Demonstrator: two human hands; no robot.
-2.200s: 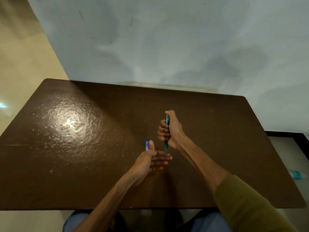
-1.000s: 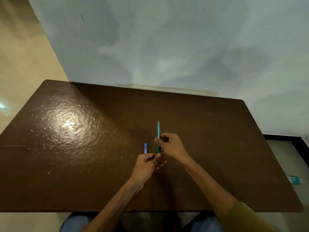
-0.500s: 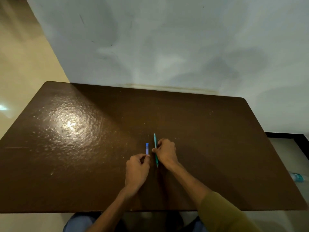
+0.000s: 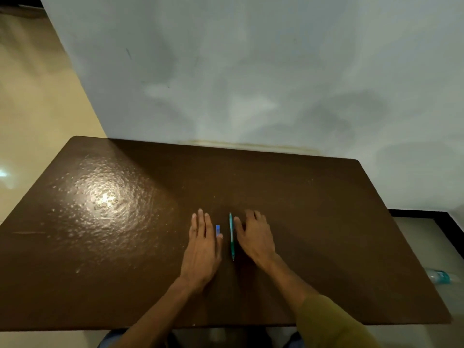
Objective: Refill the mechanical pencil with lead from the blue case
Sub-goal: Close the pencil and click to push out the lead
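A teal mechanical pencil (image 4: 231, 236) lies on the brown table (image 4: 125, 247), pointing away from me, in the gap between my two hands. The small blue lead case (image 4: 217, 230) rests on the table just left of the pencil, beside the thumb of my left hand (image 4: 203, 249). That hand lies flat, palm down, fingers spread, holding nothing. My right hand (image 4: 253, 238) lies flat just right of the pencil, fingers apart, also holding nothing.
A grey-white wall stands right behind the table's far edge. A plastic bottle (image 4: 440, 277) lies on the floor past the table's right edge. A bright light reflection sits on the table's left part (image 4: 105, 197).
My right hand laid the pencil down on the table and let go. Both hands have flattened on the table either side of the pencil and case.
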